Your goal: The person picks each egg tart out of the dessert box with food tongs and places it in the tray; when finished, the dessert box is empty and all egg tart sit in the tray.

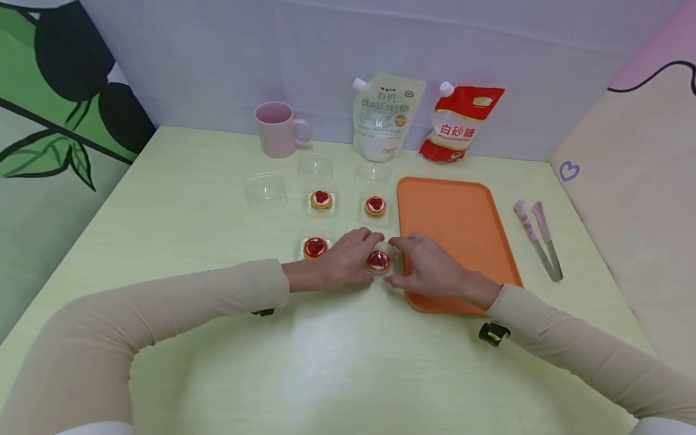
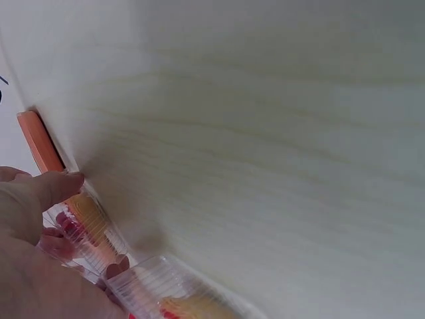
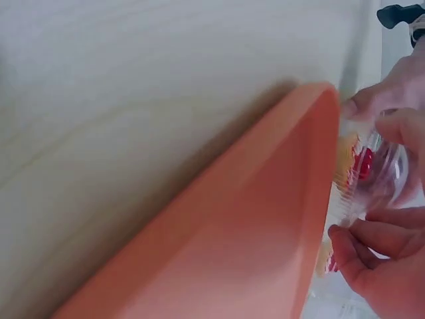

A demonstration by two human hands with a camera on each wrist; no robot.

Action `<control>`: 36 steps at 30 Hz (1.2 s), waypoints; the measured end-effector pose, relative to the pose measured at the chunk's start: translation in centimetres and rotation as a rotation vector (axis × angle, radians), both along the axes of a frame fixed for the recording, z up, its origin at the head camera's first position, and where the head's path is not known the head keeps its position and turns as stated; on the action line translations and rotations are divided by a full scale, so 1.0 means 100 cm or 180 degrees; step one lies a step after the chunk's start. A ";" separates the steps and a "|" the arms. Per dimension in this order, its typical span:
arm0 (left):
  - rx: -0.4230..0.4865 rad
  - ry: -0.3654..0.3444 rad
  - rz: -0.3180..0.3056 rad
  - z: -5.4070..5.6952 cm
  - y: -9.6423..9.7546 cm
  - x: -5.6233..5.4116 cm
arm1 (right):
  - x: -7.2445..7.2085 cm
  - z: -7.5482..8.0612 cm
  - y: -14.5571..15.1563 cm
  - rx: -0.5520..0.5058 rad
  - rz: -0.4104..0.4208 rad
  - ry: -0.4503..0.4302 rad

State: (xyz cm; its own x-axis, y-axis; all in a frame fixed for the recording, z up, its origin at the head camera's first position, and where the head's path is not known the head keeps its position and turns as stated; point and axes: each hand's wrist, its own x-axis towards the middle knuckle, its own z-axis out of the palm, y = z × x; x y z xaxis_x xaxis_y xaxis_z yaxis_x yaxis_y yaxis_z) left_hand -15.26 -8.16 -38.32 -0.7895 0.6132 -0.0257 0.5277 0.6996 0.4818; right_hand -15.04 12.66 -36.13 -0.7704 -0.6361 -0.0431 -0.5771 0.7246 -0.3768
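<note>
A small berry-topped tart sits inside a clear plastic box beside the orange tray's left edge. My left hand holds this box from the left, its thumb at the near side in the left wrist view. From the right, my right hand grips the same box, thumb on one corner and fingertips on another. The right palm overhangs the orange tray. Just left of my left hand is another tart in a clear box, partly covered by that hand.
Two tarts, one left and one right, lie farther back in opened clear boxes. An empty clear box is left of them. Behind stand a pink mug, a pale sugar pouch and a red sugar pouch. Tongs lie at right.
</note>
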 end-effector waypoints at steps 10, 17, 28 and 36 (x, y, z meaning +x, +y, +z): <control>-0.0026 -0.0123 0.0035 -0.002 0.001 -0.001 | -0.015 0.002 0.003 -0.0190 -0.0249 -0.0877; 0.0002 -0.0180 0.0087 -0.001 0.001 -0.002 | -0.022 0.004 0.003 -0.0327 -0.0416 -0.1193; -0.0009 -0.0272 0.0166 -0.001 0.001 -0.003 | -0.030 0.011 0.009 -0.0279 -0.0455 -0.1256; -0.0067 -0.0196 0.0096 -0.001 0.000 -0.003 | -0.034 0.011 0.027 -0.0279 -0.0513 -0.1221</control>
State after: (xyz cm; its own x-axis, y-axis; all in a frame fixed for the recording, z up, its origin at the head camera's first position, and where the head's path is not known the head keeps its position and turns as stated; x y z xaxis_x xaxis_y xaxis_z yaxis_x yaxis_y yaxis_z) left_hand -15.59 -8.20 -38.40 -0.8042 0.5879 -0.0875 0.4759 0.7251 0.4978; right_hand -18.40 15.36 -35.02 -0.7990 -0.5227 -0.2972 -0.2649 0.7498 -0.6064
